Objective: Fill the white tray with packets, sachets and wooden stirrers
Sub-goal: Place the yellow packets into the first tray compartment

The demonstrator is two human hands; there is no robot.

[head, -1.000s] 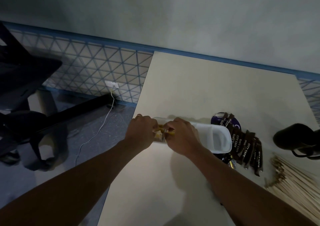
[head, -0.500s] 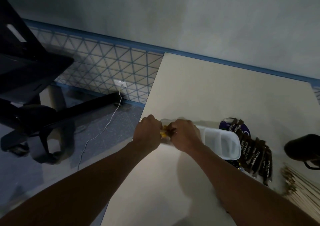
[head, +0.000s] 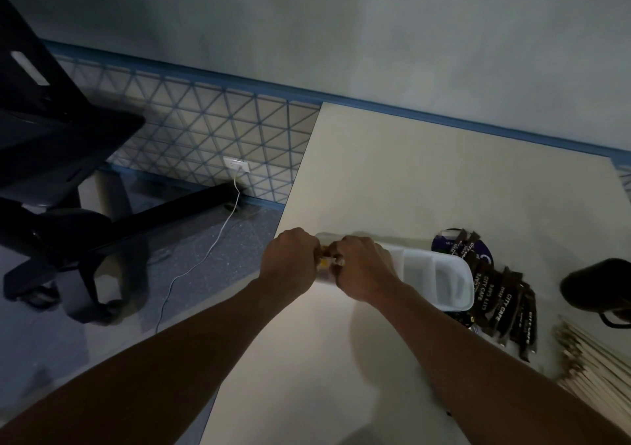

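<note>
Centre frame: left hand (head: 288, 262) and right hand (head: 365, 270) together pinch small yellow packets (head: 324, 263) over the left end of the white plastic divided tray (head: 440, 274), apparently seating them upright; dark brown stick sachets (head: 502, 304) and pale wooden stirrers (head: 594, 362) lie at right.

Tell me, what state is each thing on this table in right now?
white tray, upright; visible compartments look empty
yellow packets, held over the tray's left end
left hand, curled, gripping the yellow packets
right hand, curled, gripping the same packets
City Cafe sachets, lying fanned beside the tray
wooden stirrers, piled loose
</note>
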